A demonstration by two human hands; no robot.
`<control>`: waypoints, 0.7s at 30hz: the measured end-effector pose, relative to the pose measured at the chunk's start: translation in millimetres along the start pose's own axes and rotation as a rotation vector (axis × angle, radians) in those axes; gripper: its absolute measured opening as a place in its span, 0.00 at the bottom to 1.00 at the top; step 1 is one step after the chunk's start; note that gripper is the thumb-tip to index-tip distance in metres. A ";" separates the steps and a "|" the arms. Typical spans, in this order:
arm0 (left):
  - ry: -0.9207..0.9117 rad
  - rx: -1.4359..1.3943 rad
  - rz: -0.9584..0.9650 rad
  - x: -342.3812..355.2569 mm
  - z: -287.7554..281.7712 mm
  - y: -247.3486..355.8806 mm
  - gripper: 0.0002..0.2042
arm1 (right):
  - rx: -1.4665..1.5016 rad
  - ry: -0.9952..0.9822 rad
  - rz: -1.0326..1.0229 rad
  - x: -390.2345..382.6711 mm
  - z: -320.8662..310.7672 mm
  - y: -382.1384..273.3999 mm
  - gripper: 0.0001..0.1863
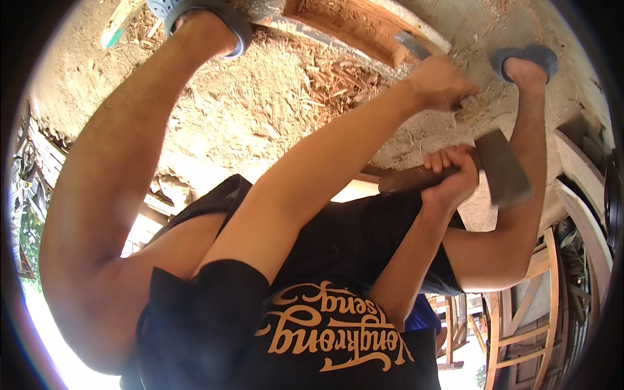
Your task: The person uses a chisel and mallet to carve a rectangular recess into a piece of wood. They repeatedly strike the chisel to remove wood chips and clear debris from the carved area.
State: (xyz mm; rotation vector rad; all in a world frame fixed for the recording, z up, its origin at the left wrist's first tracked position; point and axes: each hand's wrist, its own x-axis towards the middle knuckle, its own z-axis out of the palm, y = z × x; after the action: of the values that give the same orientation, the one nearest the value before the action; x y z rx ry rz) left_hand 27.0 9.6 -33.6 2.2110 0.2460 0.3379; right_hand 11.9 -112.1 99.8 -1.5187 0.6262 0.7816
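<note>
My left hand (pixel 443 83) is closed around a chisel, which is mostly hidden in the fist. Its flat grey blade (pixel 411 45) reaches from the fist to a long wooden piece (pixel 351 29) on the ground. The butt of the handle shows on the other side of the fist, close to the mallet. Wrapped round the mallet's thick handle, my right hand (pixel 453 177) grips close under the head. The mallet (pixel 502 168) has a dark, blocky head, slightly blurred, held apart from the chisel.
Wood chips (pixel 338 84) litter the dirt ground. My feet in blue-grey clogs (pixel 526 58) stand either side of the work. At the right are curved boards (pixel 585 214) and a wooden frame (pixel 526 331). A wood offcut (pixel 121 21) lies at upper left.
</note>
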 end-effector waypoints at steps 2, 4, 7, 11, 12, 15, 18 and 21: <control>0.007 -0.040 -0.014 0.0 -0.7 -5.6 0.08 | -0.101 0.013 0.128 10.1 12.5 -7.2 0.06; 0.025 -0.052 -0.012 -0.3 1.2 -7.1 0.09 | -0.026 -0.030 0.060 0.9 8.6 -16.0 0.06; 0.046 -0.027 0.010 -0.6 10.2 -6.4 0.11 | 0.020 0.030 -0.066 12.1 9.5 -8.5 0.05; 0.042 -0.038 0.016 -2.6 12.4 -8.1 0.11 | -0.067 0.035 0.024 15.2 2.9 -11.9 0.05; 0.045 -0.051 0.014 0.3 9.8 -8.1 0.10 | 0.005 0.042 -0.054 15.5 -0.9 -9.3 0.05; 0.093 -0.020 0.030 2.2 10.1 -5.2 0.10 | -0.096 0.037 0.050 19.0 -4.3 -4.1 0.06; 0.039 0.029 -0.031 -4.9 12.9 -16.9 0.10 | -0.105 0.001 0.102 22.1 2.0 -14.7 0.05; 0.057 0.043 0.010 -1.0 7.4 -8.9 0.10 | -0.021 0.039 0.041 19.8 3.5 -7.2 0.05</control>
State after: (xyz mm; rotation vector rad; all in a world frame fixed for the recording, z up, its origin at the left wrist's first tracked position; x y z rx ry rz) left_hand 27.9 9.3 -45.1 2.2477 0.2757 0.4046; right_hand 29.3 -106.8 88.8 -1.5479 0.6815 0.7939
